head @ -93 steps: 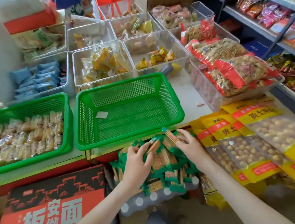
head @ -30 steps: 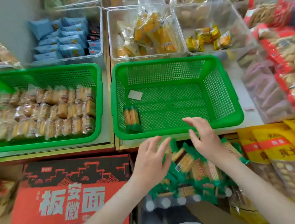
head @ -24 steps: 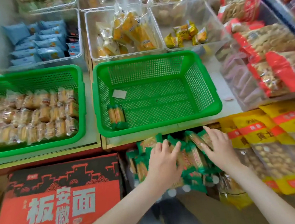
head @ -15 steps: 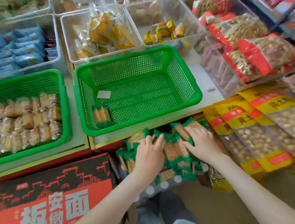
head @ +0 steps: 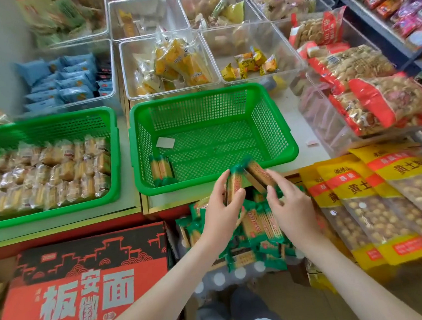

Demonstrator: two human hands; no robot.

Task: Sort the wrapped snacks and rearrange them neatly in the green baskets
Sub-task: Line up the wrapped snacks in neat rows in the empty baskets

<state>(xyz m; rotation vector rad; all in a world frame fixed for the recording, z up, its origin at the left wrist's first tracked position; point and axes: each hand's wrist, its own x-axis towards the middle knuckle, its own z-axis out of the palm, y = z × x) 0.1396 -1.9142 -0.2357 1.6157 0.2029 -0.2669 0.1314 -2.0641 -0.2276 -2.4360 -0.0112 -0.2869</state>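
Two green baskets stand on the counter. The left basket (head: 113, 153) is packed with rows of clear-wrapped cakes (head: 52, 171). The right basket (head: 283, 138) holds two green-wrapped biscuit packs (head: 161, 169) at its front left corner and a white slip (head: 165, 142). My left hand (head: 222, 210) grips one green-wrapped biscuit pack (head: 235, 184) and my right hand (head: 289, 205) pinches another green-wrapped pack (head: 258, 174), both lifted just in front of the right basket's front rim. Beneath my hands lies a pile of green-wrapped biscuit packs (head: 260, 234).
Clear bins with blue packs (head: 65, 83) and yellow packs (head: 181, 63) line the back. Red-and-clear snack bags (head: 367, 95) are stacked at the right. Yellow bags of round snacks (head: 377, 204) lean beside the pile. A red carton (head: 84, 293) sits at lower left.
Both hands have come up off the pile, each with a green-wrapped pack, toward the right basket's front rim. The camera view has shifted.
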